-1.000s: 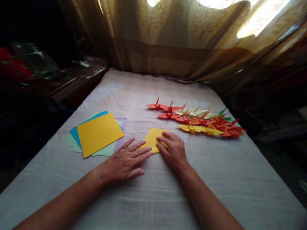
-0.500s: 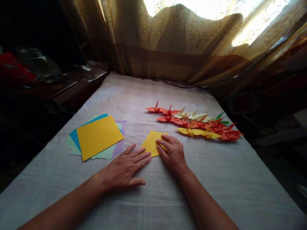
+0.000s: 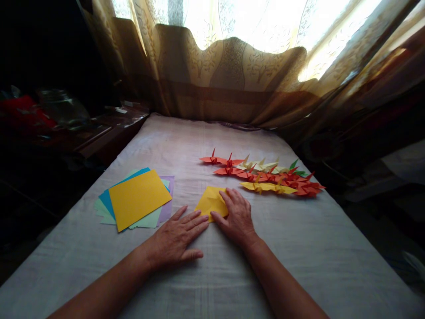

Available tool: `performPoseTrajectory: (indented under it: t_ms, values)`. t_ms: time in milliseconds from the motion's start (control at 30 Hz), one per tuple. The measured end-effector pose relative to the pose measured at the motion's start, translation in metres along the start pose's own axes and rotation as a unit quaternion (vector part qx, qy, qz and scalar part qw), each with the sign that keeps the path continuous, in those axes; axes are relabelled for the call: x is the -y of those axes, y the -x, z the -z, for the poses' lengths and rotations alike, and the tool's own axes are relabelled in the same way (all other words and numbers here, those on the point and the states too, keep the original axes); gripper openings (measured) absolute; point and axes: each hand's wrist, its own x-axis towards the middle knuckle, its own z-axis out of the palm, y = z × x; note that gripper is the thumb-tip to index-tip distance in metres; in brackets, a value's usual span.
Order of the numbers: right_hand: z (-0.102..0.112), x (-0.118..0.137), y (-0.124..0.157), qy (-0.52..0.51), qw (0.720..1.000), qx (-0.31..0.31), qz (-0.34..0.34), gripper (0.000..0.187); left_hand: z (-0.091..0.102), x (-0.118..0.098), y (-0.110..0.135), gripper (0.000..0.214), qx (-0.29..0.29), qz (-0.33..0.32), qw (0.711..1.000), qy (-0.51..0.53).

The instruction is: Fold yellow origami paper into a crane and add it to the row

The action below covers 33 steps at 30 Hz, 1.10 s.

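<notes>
A small folded yellow paper (image 3: 210, 201) lies on the white cloth-covered table (image 3: 325, 248). My right hand (image 3: 236, 217) rests on its right side, fingers stretched and pressing it flat. My left hand (image 3: 177, 235) lies flat on the cloth just left of the paper, fingers spread, its fingertips near the paper's lower left edge. Neither hand holds anything up.
A stack of coloured square sheets (image 3: 137, 199), yellow on top, lies at the left. Several folded paper cranes (image 3: 265, 176), red, orange, yellow, cream and green, lie in rows at the right. A brown curtain (image 3: 229, 75) hangs behind the table. Dark clutter (image 3: 49, 115) is at the far left.
The view has tilted up, showing more of the bright window. My right hand's fingers have slid along the yellow paper; my left hand has stayed flat beside it.
</notes>
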Motion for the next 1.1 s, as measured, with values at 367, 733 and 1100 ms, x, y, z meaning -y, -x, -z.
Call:
performPoseTrajectory:
  t_ms: [367,733,1100]
  values:
    - [0.020,-0.020,0.017,0.105,0.986,0.016,-0.129,0.054,0.001,0.000,-0.002,0.073,0.024,0.016,0.999,-0.014]
    - [0.019,0.021,0.012,0.024,0.976,0.170,0.132,0.055,-0.005,0.003,-0.003,0.072,0.010,0.003,0.999,-0.049]
    - [0.021,0.022,0.011,0.032,0.969,0.221,0.106,0.064,0.005,0.009,0.039,0.072,0.004,0.007,0.997,-0.072]
